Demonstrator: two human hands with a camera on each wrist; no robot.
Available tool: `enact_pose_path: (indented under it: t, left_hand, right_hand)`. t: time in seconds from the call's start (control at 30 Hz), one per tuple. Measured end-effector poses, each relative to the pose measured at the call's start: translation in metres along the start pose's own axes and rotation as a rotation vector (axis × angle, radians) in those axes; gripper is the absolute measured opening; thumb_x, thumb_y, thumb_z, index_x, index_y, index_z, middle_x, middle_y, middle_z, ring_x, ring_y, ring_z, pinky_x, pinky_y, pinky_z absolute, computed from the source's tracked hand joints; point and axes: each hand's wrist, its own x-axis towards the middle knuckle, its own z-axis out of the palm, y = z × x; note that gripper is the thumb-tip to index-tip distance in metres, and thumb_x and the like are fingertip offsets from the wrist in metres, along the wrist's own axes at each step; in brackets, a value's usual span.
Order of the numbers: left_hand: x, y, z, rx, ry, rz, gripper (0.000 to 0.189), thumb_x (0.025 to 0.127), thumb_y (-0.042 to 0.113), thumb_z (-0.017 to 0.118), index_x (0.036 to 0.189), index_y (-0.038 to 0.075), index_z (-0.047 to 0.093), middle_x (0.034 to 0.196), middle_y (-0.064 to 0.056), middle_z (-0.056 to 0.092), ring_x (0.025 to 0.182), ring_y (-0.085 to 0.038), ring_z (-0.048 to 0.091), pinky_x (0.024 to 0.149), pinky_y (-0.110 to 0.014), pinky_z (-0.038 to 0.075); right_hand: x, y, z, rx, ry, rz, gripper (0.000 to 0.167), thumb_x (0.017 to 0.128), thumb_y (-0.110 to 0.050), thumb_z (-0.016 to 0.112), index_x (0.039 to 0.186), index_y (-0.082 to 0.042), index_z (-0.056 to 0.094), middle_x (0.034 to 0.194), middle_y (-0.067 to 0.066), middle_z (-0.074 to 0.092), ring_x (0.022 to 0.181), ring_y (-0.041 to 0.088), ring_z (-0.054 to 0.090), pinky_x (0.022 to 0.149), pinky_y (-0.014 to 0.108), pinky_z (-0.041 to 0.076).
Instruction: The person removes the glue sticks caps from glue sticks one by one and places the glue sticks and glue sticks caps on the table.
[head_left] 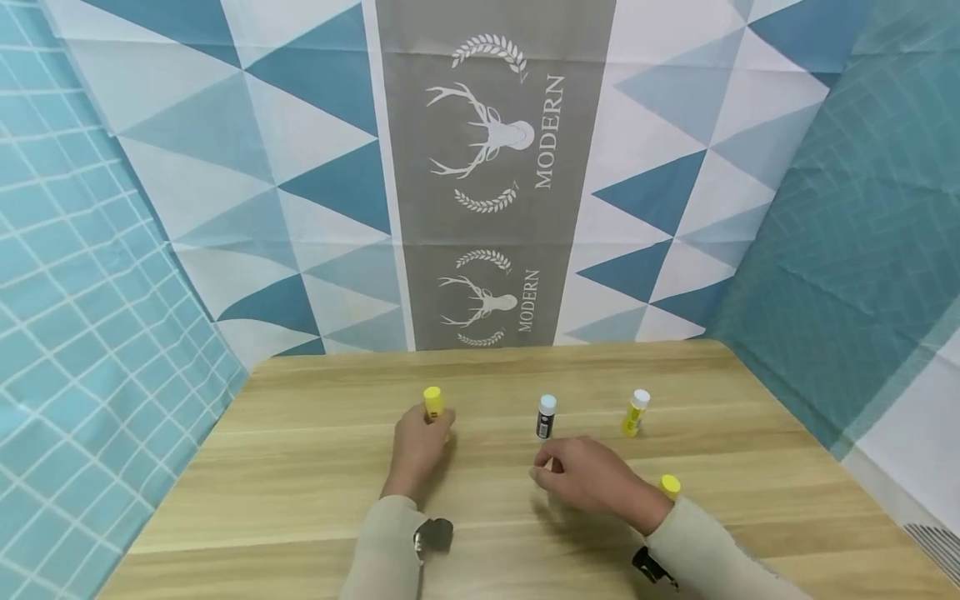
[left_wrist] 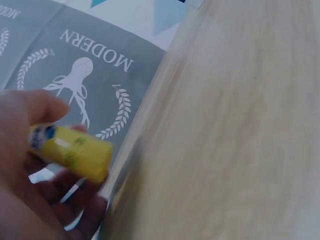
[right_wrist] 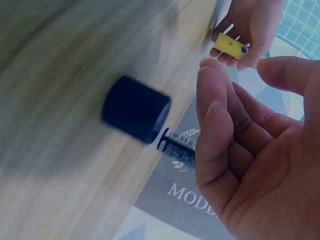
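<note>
My left hand [head_left: 420,442] grips a yellow glue stick [head_left: 433,402] upright over the table, on the left. In the left wrist view its yellow barrel [left_wrist: 75,152] shows between thumb and fingers. My right hand [head_left: 581,471] hovers over the table with loosely bent fingers and nothing in them; a gap separates thumb and fingertips in the right wrist view. Just beyond it stands a black glue stick [head_left: 546,419] with a pale cap. A short dark blue cylinder [right_wrist: 135,110] stands close by the right hand, hidden in the head view.
A yellow glue stick with a white cap [head_left: 636,412] stands farther right. Beside the right wrist a yellow cap [head_left: 670,485] shows, its lower part hidden by the forearm. The wooden table [head_left: 300,467] meets a patterned cloth [head_left: 487,208] at its back edge.
</note>
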Motion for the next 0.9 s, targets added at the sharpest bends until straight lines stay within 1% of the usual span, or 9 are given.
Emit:
enact_pose_path:
  t: [0.07, 0.17, 0.23, 0.33, 0.47, 0.57, 0.67, 0.8, 0.9]
  left_hand:
    - [0.000, 0.000, -0.001, -0.060, 0.043, 0.014, 0.020, 0.093, 0.026, 0.062, 0.083, 0.010, 0.056, 0.079, -0.005, 0.056, 0.072, -0.021, 0.052, 0.064, -0.034, 0.045]
    - [-0.001, 0.001, -0.001, -0.134, 0.071, 0.042, 0.014, 0.091, 0.021, 0.062, 0.086, 0.010, 0.057, 0.080, -0.005, 0.055, 0.074, -0.021, 0.051, 0.068, -0.035, 0.045]
    - [-0.002, 0.002, 0.001, -0.172, 0.055, 0.064, 0.012, 0.091, 0.021, 0.062, 0.088, 0.010, 0.058, 0.082, -0.005, 0.056, 0.076, -0.021, 0.051, 0.070, -0.036, 0.045]
    - [-0.002, 0.005, 0.005, -0.197, 0.035, 0.086, 0.009, 0.091, 0.020, 0.062, 0.089, 0.010, 0.060, 0.083, -0.005, 0.058, 0.077, -0.021, 0.052, 0.071, -0.036, 0.046]
    - [-0.003, 0.010, 0.010, -0.189, 0.032, 0.102, 0.007, 0.089, 0.016, 0.060, 0.086, 0.010, 0.061, 0.082, -0.005, 0.060, 0.074, -0.022, 0.053, 0.068, -0.036, 0.046]
    - [-0.004, 0.014, 0.012, -0.194, 0.038, 0.110, 0.003, 0.085, 0.012, 0.060, 0.083, 0.010, 0.059, 0.079, -0.005, 0.061, 0.070, -0.021, 0.053, 0.064, -0.036, 0.046]
    - [-0.006, 0.016, 0.014, -0.194, 0.018, 0.139, 0.004, 0.083, 0.007, 0.060, 0.080, 0.010, 0.058, 0.076, -0.004, 0.060, 0.067, -0.020, 0.053, 0.062, -0.035, 0.046]
    - [-0.009, 0.020, 0.018, -0.169, -0.040, 0.211, 0.008, 0.082, 0.003, 0.060, 0.079, 0.009, 0.057, 0.072, -0.002, 0.055, 0.066, -0.018, 0.050, 0.062, -0.034, 0.044]
    - [-0.010, 0.022, 0.019, -0.138, -0.060, 0.273, 0.010, 0.083, 0.001, 0.060, 0.077, 0.009, 0.055, 0.070, 0.000, 0.051, 0.065, -0.016, 0.048, 0.062, -0.033, 0.042]
  right_hand:
    - [0.005, -0.004, 0.002, 0.012, -0.004, -0.014, 0.022, 0.098, -0.035, 0.061, 0.101, -0.017, 0.073, 0.077, -0.010, 0.061, 0.060, 0.006, 0.053, 0.055, 0.030, 0.045]
    - [0.013, -0.008, 0.005, 0.030, -0.014, -0.028, 0.025, 0.098, -0.038, 0.060, 0.100, -0.017, 0.074, 0.078, -0.011, 0.062, 0.061, 0.006, 0.054, 0.057, 0.030, 0.046]
    - [0.017, -0.011, 0.005, 0.029, -0.011, -0.034, 0.025, 0.098, -0.039, 0.060, 0.100, -0.018, 0.074, 0.077, -0.012, 0.061, 0.062, 0.006, 0.054, 0.058, 0.030, 0.046]
    - [0.024, -0.016, 0.005, 0.017, -0.012, -0.050, 0.025, 0.098, -0.038, 0.059, 0.100, -0.019, 0.074, 0.075, -0.014, 0.061, 0.062, 0.006, 0.055, 0.059, 0.030, 0.047]
    - [0.032, -0.024, 0.002, 0.001, -0.009, -0.075, 0.026, 0.098, -0.039, 0.058, 0.102, -0.019, 0.074, 0.075, -0.015, 0.061, 0.060, 0.004, 0.055, 0.060, 0.029, 0.047]
    - [0.038, -0.032, -0.002, 0.010, -0.003, -0.099, 0.028, 0.099, -0.041, 0.058, 0.104, -0.018, 0.074, 0.075, -0.015, 0.061, 0.060, 0.004, 0.055, 0.060, 0.029, 0.047]
    - [0.044, -0.041, -0.006, 0.025, 0.012, -0.115, 0.030, 0.100, -0.042, 0.056, 0.103, -0.018, 0.073, 0.074, -0.015, 0.061, 0.061, 0.004, 0.056, 0.059, 0.029, 0.047]
    - [0.053, -0.050, -0.009, 0.037, 0.058, -0.109, 0.028, 0.099, -0.045, 0.055, 0.096, -0.022, 0.069, 0.073, -0.012, 0.061, 0.061, 0.006, 0.056, 0.058, 0.030, 0.047]
    - [0.060, -0.056, -0.011, 0.022, 0.097, -0.085, 0.030, 0.096, -0.052, 0.057, 0.089, -0.024, 0.063, 0.071, -0.011, 0.059, 0.060, 0.009, 0.054, 0.056, 0.031, 0.046]
